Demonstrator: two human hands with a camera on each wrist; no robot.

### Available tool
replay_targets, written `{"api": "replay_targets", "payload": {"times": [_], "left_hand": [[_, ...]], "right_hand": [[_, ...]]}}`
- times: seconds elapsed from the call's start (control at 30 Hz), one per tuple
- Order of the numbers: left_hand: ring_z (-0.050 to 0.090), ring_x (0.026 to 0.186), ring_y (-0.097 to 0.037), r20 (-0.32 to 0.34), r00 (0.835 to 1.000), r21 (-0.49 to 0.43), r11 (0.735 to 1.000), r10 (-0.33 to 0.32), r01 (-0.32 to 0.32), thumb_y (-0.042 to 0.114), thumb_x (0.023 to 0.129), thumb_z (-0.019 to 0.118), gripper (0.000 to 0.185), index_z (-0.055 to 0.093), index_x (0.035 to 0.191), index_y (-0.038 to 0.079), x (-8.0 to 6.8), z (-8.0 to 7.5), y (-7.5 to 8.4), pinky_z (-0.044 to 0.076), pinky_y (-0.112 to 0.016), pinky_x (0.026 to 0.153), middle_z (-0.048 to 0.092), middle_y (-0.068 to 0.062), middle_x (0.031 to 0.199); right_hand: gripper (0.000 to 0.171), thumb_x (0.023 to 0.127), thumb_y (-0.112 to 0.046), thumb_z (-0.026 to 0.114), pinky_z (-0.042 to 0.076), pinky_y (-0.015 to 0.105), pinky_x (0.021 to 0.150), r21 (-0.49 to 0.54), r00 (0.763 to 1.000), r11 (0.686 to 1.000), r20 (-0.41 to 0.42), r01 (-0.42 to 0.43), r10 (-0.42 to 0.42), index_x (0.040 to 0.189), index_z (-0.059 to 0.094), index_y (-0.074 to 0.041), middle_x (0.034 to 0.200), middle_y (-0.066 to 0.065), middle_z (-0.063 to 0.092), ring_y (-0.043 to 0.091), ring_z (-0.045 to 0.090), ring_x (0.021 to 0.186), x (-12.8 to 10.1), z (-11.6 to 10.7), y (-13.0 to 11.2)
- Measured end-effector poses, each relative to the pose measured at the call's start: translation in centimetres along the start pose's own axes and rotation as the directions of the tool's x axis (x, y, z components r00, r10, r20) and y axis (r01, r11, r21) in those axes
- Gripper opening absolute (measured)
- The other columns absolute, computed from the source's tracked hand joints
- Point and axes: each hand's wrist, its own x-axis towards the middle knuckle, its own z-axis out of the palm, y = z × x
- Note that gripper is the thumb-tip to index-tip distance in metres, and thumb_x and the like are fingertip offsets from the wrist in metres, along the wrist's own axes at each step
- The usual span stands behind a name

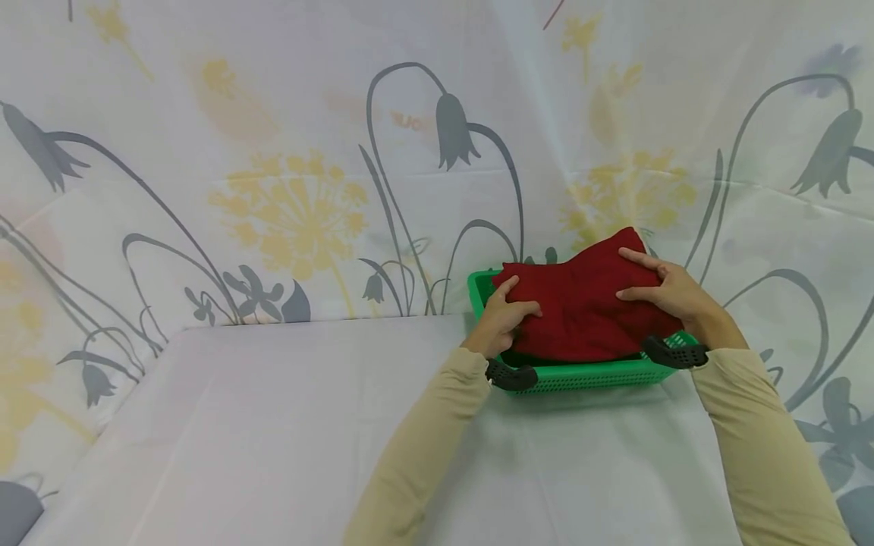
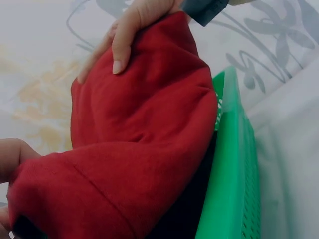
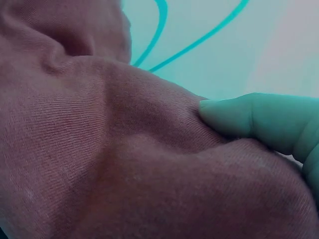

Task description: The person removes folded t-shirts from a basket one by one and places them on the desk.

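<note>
A folded piece of red cloth (image 1: 573, 311), perhaps a garment, is held over a green plastic basket (image 1: 594, 375). At its left end my left hand (image 1: 501, 322) pinches the cloth between thumb and fingers. My right hand (image 1: 676, 296) grips the opposite end, thumb and a finger spread over the near face. In the left wrist view the cloth (image 2: 144, 109) sags between both hands, and something dark (image 2: 187, 214) shows beneath it inside the basket. The right wrist view shows a fingertip (image 3: 224, 115) pressing into the fabric; the other fingers are hidden.
The basket stands on a table with a white cover (image 1: 287, 425), at its far right side. Behind it hangs a white curtain (image 1: 307, 114) printed with grey and yellow flowers. Each wrist wears a black strap (image 1: 512, 375).
</note>
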Motion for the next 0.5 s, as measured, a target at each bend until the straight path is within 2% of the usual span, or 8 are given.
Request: {"api": "replay_targets", "payload": {"times": [0.13, 0.33, 0.5], "left_hand": [[0.048, 0.09, -0.019, 0.016, 1.0, 0.026, 1.0, 0.0, -0.001, -0.006, 0.074, 0.07, 0.082, 0.045, 0.145, 0.025, -0.2, -0.5, 0.1, 0.043, -0.03, 0.07, 0.051, -0.004, 0.115], [0.048, 0.101, -0.021, 0.048, 0.999, 0.033, 0.999, 0.008, -0.009, -0.006, 0.075, 0.069, 0.081, 0.046, 0.145, 0.027, -0.6, -1.1, 0.6, 0.043, -0.038, 0.082, 0.048, -0.002, 0.119], [0.046, 0.108, -0.024, 0.075, 0.997, 0.019, 1.0, 0.019, -0.02, -0.006, 0.076, 0.067, 0.079, 0.046, 0.144, 0.028, -0.8, -1.6, 0.9, 0.041, -0.044, 0.088, 0.047, -0.002, 0.123]], "right_hand": [[0.082, 0.09, -0.027, 0.071, 0.047, 0.025, 0.076, 0.012, 1.0, 1.0, -0.002, 0.018, -0.018, 0.155, 0.023, -0.03, 0.15, 0.017, 0.027, 0.012, 0.047, 0.104, -0.1, 0.5, 0.1], [0.08, 0.091, -0.027, 0.07, 0.047, 0.027, 0.076, 0.042, 1.0, 0.999, -0.012, 0.022, -0.022, 0.155, 0.021, -0.033, 0.144, 0.013, 0.033, 0.012, 0.047, 0.103, -0.7, 0.9, 0.0], [0.081, 0.09, -0.031, 0.071, 0.045, 0.027, 0.077, 0.056, 1.0, 0.998, -0.025, -0.003, 0.004, 0.154, 0.021, -0.039, 0.152, 0.015, 0.021, 0.018, 0.041, 0.111, -1.1, 1.2, -0.4]]}}
